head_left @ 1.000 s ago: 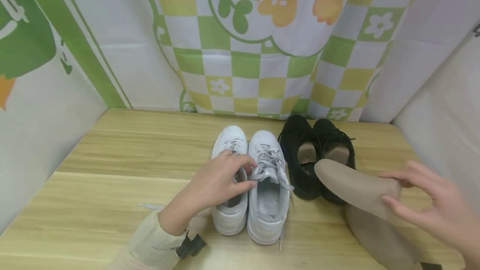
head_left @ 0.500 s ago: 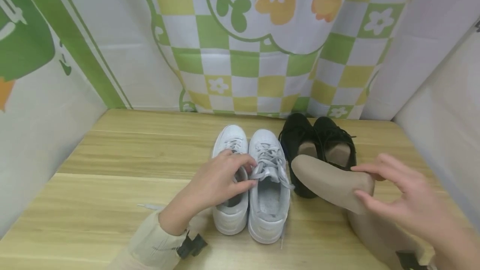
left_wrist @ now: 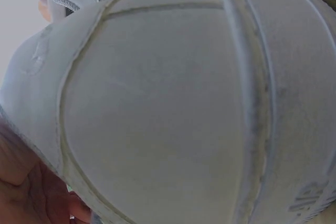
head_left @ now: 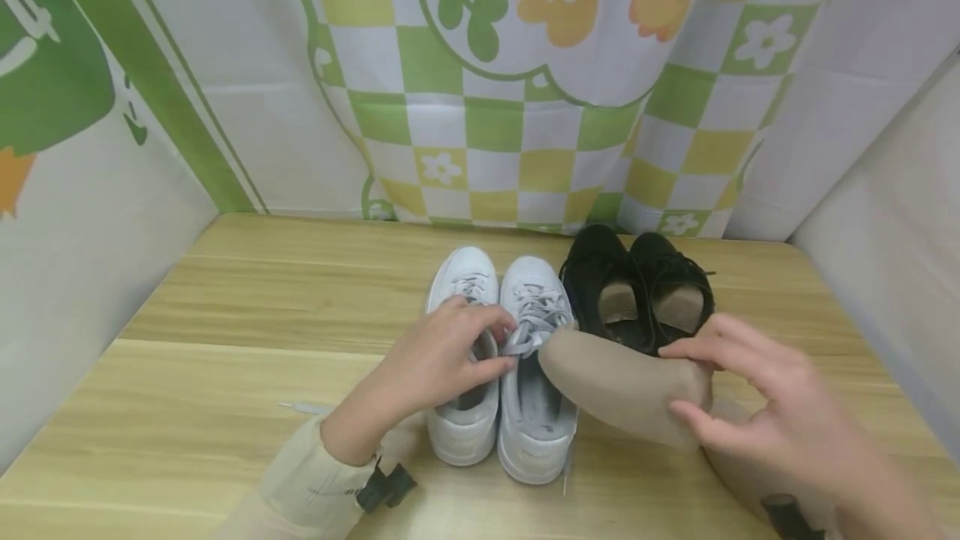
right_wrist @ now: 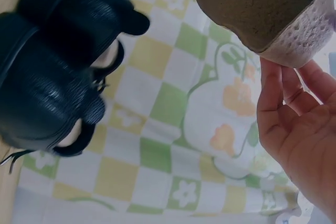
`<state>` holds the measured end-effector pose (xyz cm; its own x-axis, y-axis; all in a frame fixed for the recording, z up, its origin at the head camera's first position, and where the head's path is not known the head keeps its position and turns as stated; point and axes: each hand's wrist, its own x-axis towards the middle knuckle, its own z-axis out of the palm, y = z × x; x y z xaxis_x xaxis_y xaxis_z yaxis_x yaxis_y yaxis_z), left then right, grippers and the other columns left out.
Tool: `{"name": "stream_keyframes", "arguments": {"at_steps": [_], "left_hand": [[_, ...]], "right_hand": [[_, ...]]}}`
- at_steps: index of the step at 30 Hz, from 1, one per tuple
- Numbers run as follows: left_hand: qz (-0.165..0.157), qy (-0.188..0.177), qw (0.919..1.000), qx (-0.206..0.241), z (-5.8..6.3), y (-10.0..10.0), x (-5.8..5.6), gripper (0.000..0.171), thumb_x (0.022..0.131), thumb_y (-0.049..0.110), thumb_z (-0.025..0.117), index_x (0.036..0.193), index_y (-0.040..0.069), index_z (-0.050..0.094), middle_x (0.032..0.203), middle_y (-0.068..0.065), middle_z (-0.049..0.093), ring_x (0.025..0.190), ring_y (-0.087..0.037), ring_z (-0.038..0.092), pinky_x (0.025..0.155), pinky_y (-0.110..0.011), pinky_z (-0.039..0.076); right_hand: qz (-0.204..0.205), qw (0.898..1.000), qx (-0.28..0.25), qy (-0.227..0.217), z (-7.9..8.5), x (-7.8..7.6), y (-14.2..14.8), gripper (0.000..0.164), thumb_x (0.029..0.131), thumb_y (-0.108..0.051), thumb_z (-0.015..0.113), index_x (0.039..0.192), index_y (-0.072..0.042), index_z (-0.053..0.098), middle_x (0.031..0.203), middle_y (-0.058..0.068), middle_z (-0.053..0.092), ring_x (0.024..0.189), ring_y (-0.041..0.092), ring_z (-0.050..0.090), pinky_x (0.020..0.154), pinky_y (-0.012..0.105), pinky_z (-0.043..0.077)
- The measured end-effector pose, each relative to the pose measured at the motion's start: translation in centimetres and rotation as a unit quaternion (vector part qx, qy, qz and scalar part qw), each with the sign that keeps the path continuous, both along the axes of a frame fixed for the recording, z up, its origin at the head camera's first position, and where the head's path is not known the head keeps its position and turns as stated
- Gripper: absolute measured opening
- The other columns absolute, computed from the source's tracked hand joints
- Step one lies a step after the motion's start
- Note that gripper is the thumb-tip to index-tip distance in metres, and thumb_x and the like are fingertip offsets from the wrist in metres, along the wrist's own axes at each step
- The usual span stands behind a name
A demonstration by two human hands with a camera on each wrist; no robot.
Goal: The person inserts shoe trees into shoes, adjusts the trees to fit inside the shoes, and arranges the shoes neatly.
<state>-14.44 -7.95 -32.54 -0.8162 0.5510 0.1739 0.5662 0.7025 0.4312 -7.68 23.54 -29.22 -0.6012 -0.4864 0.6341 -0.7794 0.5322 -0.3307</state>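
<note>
Beige insert: held over the right half of the table, its rounded tip pointed toward the left edge and overlapping, in the head view, one of the white shoes; contact cannot be told.
Right grip: parted by the insert's width, the blunt end pinched between thumb and fingers.
Left grip: half curled at the white shoes, thumb and fingers apart; whether anything is pinched cannot be told.
Weight and feel: judged light and springy, foam being suggested by the pitted side; the smooth face may be slightly slippery.
Fragility: breakage judged unlikely, though dents could be left.
Best hold: the blunt end, squeezed gently from both sides, the tip left free.
Second insert: laid toward the near right corner, partly hidden.
Black shoes: set by the far edge.
</note>
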Motion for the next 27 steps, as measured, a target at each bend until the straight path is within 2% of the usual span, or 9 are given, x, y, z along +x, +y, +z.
{"name": "stream_keyframes", "arguments": {"at_steps": [2, 4, 9, 11, 16, 20, 24, 27], "left_hand": [[0.0, 0.002, 1.0, 0.001, 0.0, 0.0, 0.0, 0.033, 0.084, 0.036, 0.078, 0.111, 0.02, 0.07, 0.093, 0.008, 0.068, 0.088, -0.012, 0.053, 0.066, -0.026, 0.046], [-0.001, 0.005, 1.0, 0.002, 0.1, 0.0, 0.0, 0.033, 0.084, 0.035, 0.079, 0.112, 0.019, 0.069, 0.093, 0.009, 0.068, 0.089, -0.012, 0.053, 0.067, -0.026, 0.047], [-0.009, -0.001, 1.0, -0.001, 0.1, 0.0, -0.1, 0.05, 0.085, 0.033, 0.078, 0.131, 0.021, 0.062, 0.094, 0.012, 0.069, 0.089, -0.013, 0.054, 0.065, -0.026, 0.046], [-0.017, -0.001, 0.9998, -0.005, 0.1, 0.0, -0.2, 0.055, 0.086, 0.032, 0.077, 0.137, 0.024, 0.058, 0.094, 0.013, 0.069, 0.089, -0.014, 0.055, 0.063, -0.027, 0.046], [-0.039, 0.014, 0.999, -0.015, 0.1, 0.0, -0.2, 0.05, 0.088, 0.03, 0.074, 0.136, 0.028, 0.06, 0.096, 0.012, 0.07, 0.091, -0.016, 0.057, 0.066, -0.029, 0.048], [-0.046, 0.019, 0.9985, -0.025, 0.0, -0.1, -0.2, 0.049, 0.09, 0.031, 0.071, 0.138, 0.031, 0.059, 0.107, 0.007, 0.071, 0.095, -0.018, 0.058, 0.073, -0.033, 0.051], [-0.051, 0.023, 0.998, -0.028, -0.1, -0.2, -0.2, 0.047, 0.091, 0.031, 0.069, 0.137, 0.033, 0.059, 0.114, 0.004, 0.07, 0.098, -0.019, 0.058, 0.079, -0.037, 0.052], [-0.054, 0.024, 0.9981, -0.019, -0.1, -0.2, -0.2, 0.046, 0.091, 0.029, 0.07, 0.136, 0.031, 0.061, 0.107, 0.007, 0.069, 0.095, -0.016, 0.057, 0.077, -0.034, 0.051]], "right_hand": [[-0.001, 1.0, 0.009, -0.011, 0.2, 0.2, -0.4, 0.03, 0.089, -0.035, 0.073, 0.109, -0.014, 0.072, 0.092, -0.013, 0.054, 0.082, -0.005, 0.049, 0.076, 0.01, 0.04], [0.002, 1.0, 0.018, -0.015, 0.4, 0.4, -0.8, 0.029, 0.086, -0.032, 0.076, 0.11, -0.015, 0.072, 0.093, -0.014, 0.053, 0.082, -0.005, 0.049, 0.074, 0.011, 0.04], [0.017, 0.998, 0.044, -0.037, 0.9, 0.7, -1.8, 0.034, 0.08, -0.021, 0.082, 0.111, -0.018, 0.071, 0.094, -0.017, 0.051, 0.081, -0.005, 0.049, 0.072, 0.01, 0.04], [0.022, 0.997, 0.053, -0.042, 1.0, 0.7, -2.2, 0.03, 0.084, -0.026, 0.079, 0.111, -0.019, 0.07, 0.094, -0.018, 0.051, 0.081, -0.005, 0.05, 0.072, 0.009, 0.041], [0.022, 0.997, 0.068, -0.036, 1.4, 0.5, -3.1, 0.026, 0.092, -0.039, 0.069, 0.11, -0.021, 0.07, 0.096, -0.021, 0.05, 0.079, -0.006, 0.049, 0.07, 0.007, 0.04], [0.012, 0.996, 0.083, -0.042, 1.7, 0.4, -3.8, 0.027, 0.093, -0.045, 0.065, 0.108, -0.023, 0.07, 0.095, -0.023, 0.047, 0.076, -0.008, 0.045, 0.067, 0.006, 0.038], [0.016, 0.996, 0.08, -0.045, 1.6, 0.2, -4.2, 0.032, 0.088, -0.045, 0.072, 0.108, -0.02, 0.07, 0.093, -0.021, 0.047, 0.075, -0.008, 0.044, 0.066, 0.006, 0.037], [0.028, 0.996, 0.069, -0.056, 1.4, 0.0, -4.2, 0.04, 0.08, -0.047, 0.075, 0.108, -0.02, 0.071, 0.092, -0.02, 0.048, 0.075, -0.007, 0.044, 0.065, 0.006, 0.037]]}}
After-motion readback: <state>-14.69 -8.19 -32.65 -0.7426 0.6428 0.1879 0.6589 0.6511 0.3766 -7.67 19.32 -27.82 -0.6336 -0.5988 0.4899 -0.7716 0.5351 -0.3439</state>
